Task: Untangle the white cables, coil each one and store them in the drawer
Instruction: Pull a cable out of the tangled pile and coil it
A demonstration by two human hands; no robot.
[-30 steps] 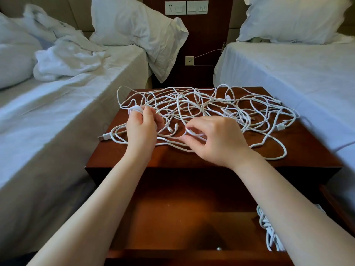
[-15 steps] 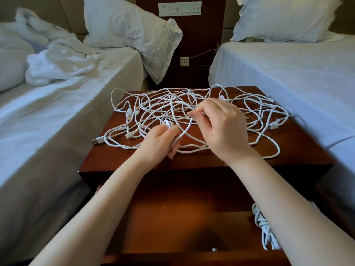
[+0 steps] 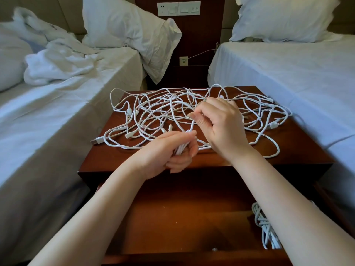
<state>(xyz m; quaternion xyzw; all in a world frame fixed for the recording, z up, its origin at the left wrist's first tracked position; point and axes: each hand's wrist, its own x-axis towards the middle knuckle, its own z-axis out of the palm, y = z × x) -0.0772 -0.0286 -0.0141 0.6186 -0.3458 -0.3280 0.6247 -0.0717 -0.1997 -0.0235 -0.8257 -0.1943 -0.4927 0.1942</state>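
A tangle of white cables (image 3: 153, 112) sprawls over the top of the wooden nightstand (image 3: 107, 156). My left hand (image 3: 171, 150) grips a small bundle of gathered cable loops near the front edge of the top. My right hand (image 3: 217, 123), just above and to the right, pinches a strand of the same cable that runs down into the left hand's bundle. Below, the drawer (image 3: 192, 217) stands open, and a coiled white cable (image 3: 266, 229) lies at its right side, partly hidden by my right forearm.
Beds with white sheets flank the nightstand, the left bed (image 3: 57, 112) with a crumpled white duvet and the right bed (image 3: 288, 73) smooth. Pillows lean against the headboards. A wall panel with sockets (image 3: 178, 8) rises behind the nightstand. A USB plug (image 3: 96, 141) lies at the top's left edge.
My left hand has moved from the left of the tangle to the front edge, holding gathered loops. My right hand has lifted a strand up and drawn it toward the left hand.
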